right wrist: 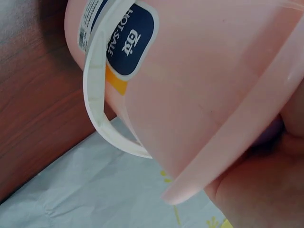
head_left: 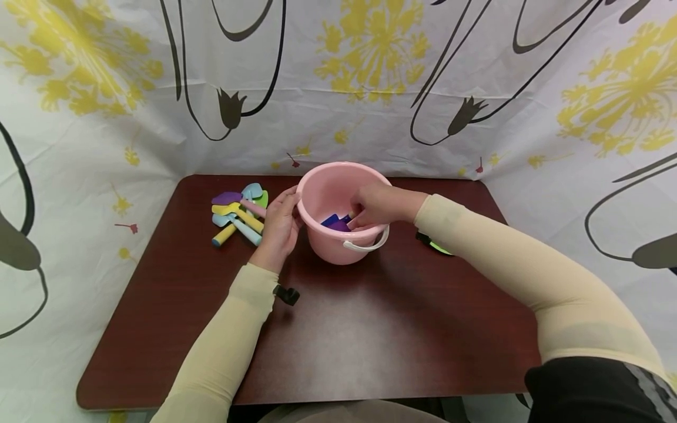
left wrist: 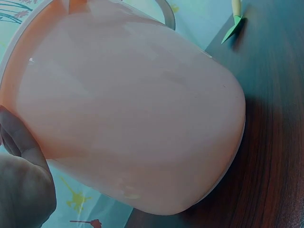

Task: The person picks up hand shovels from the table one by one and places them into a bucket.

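A pink bucket (head_left: 338, 247) with a white handle (head_left: 370, 244) stands toward the back of the table, its mouth tipped slightly toward me. My left hand (head_left: 282, 223) holds its rim from the left side, also seen as a hand (left wrist: 23, 175) at the rim in the left wrist view. Inside the bucket, my right hand (head_left: 378, 204) reaches down over the right rim with bent fingers. Blue pieces (head_left: 330, 220) and a purple piece (head_left: 340, 226) lie right by its fingertips. I cannot tell whether the fingers grip one.
Left of the bucket lies a pile of toy shovels and rakes in purple, yellow (head_left: 226, 208), light blue (head_left: 252, 191) and green. A green-bladed tool (head_left: 440, 249) lies partly under my right forearm. Patterned cloth (head_left: 338, 126) hangs behind the dark red table (head_left: 328, 341).
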Demonstrator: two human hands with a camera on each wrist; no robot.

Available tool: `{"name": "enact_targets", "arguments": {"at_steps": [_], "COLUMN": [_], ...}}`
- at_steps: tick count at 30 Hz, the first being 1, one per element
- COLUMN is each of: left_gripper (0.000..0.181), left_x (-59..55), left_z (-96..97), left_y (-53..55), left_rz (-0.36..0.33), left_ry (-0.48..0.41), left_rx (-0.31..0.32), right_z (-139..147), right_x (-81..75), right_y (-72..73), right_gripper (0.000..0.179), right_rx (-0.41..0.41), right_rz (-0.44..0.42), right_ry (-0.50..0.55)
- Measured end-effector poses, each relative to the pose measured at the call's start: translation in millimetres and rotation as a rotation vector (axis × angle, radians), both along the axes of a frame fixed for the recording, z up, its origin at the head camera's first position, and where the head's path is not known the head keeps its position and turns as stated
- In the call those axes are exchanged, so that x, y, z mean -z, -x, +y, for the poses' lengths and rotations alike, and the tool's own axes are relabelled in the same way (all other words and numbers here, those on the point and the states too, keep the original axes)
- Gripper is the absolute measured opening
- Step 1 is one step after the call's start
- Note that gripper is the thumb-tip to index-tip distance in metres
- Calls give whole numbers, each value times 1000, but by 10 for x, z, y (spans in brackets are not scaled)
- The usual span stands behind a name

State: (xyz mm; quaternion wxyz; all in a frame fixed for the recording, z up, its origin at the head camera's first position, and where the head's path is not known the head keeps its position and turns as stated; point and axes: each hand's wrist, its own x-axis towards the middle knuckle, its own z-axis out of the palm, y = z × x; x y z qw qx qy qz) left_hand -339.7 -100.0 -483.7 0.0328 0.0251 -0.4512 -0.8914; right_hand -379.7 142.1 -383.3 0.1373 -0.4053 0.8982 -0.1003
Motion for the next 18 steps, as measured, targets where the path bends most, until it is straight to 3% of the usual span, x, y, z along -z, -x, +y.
{"name": "enact_targets", "arguments": {"at_steps": [18], "left_gripper": [28], "left_x": [-15], "left_z": [2], "left_y": [-14], "left_rz": [-6], "left_ry": [-6], "left_rx": [0], "right_z": [-106], "right_x": [91], "right_y": [53], "right_gripper": [26], "right_rx": [3], "right_rz": [-3], "right_ry": [-63]}}
